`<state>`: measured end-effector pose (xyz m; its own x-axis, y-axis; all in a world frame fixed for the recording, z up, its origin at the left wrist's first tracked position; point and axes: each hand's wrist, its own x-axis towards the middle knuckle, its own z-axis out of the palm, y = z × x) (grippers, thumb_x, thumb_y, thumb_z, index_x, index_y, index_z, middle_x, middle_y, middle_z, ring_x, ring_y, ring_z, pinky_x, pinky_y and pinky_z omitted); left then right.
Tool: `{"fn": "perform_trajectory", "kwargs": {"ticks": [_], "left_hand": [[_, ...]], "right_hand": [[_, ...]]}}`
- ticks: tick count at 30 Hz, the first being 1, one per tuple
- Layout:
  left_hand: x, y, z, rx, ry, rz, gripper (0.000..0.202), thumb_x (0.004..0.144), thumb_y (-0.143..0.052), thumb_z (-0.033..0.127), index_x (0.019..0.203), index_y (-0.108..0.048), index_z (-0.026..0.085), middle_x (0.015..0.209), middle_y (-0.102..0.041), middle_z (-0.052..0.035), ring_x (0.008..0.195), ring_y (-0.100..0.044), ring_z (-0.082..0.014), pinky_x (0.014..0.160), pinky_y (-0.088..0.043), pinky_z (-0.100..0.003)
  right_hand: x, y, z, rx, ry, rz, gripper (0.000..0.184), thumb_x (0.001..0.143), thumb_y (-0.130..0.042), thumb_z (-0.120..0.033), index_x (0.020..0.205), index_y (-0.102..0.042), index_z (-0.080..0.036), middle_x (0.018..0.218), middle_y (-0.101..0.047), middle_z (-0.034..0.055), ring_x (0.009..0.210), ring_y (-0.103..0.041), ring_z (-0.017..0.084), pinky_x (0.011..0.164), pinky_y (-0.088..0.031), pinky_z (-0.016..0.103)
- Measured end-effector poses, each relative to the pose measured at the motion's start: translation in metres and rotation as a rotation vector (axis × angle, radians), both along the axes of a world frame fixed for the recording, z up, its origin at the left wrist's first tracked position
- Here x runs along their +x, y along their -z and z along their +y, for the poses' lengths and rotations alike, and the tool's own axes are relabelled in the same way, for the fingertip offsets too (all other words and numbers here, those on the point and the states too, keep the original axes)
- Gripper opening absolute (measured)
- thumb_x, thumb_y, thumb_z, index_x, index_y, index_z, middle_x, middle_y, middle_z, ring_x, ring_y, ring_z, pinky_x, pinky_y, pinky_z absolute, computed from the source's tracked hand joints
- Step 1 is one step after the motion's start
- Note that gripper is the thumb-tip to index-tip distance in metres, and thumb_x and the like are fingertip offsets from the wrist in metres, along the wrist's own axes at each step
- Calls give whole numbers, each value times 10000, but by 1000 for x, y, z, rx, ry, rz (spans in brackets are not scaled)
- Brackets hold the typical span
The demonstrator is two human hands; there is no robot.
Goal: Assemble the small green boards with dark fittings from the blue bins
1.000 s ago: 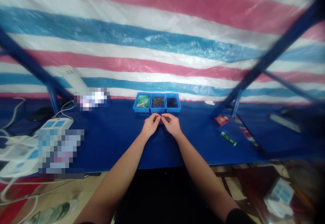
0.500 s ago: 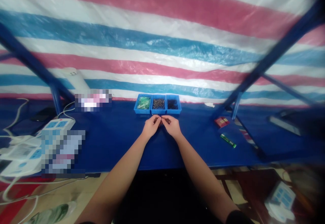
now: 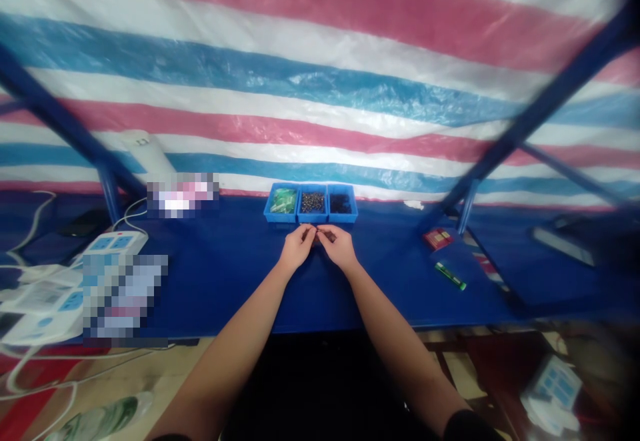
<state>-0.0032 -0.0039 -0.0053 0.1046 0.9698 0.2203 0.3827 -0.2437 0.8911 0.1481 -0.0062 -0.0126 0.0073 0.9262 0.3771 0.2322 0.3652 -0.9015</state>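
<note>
My left hand point(image 3: 297, 247) and my right hand point(image 3: 339, 246) meet at the fingertips over the blue tablecloth point(image 3: 225, 281). Between them they pinch a small dark part point(image 3: 317, 233), too small to identify. Just beyond my fingers stands a blue three-compartment tray point(image 3: 311, 217). Its left compartment holds green items point(image 3: 283, 201), the middle one small grey-black metal parts point(image 3: 313, 202), and the right one black pieces point(image 3: 341, 203). Neither hand touches the tray.
White power strips point(image 3: 115, 243) and cables lie at the left, beside pixelated patches. A red packet point(image 3: 438, 238) and a green tube point(image 3: 450, 275) lie at the right. Blue shelf struts point(image 3: 525, 127) rise before a striped tarpaulin point(image 3: 320, 107).
The view has shifted slightly. My hands stay together at the same spot, still pinching the small part.
</note>
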Motion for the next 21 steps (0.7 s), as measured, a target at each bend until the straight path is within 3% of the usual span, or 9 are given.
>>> {"fn": "perform_trajectory", "kwargs": {"ticks": [7,21], "left_hand": [[1,4,2,8,16,-27,263,906,-480,448,939,-594,213,754,-664,8,650,-617,-139,685,-492,-261],[0,-2,0,4,63,43,290,941,-414,452,874,-566,215,719,-627,21,675,-595,-136,694,-462,-248]], "right_hand": [[1,1,1,-12,2,13,245,829,-619,-335,1005,-722,-200,991,-736,60,807,-695,187,793,-571,317],[1,1,-1,-29,8,8,254,828,-620,-348,1006,-724,-200,976,-739,61,800,-695,190,800,-568,326]]}}
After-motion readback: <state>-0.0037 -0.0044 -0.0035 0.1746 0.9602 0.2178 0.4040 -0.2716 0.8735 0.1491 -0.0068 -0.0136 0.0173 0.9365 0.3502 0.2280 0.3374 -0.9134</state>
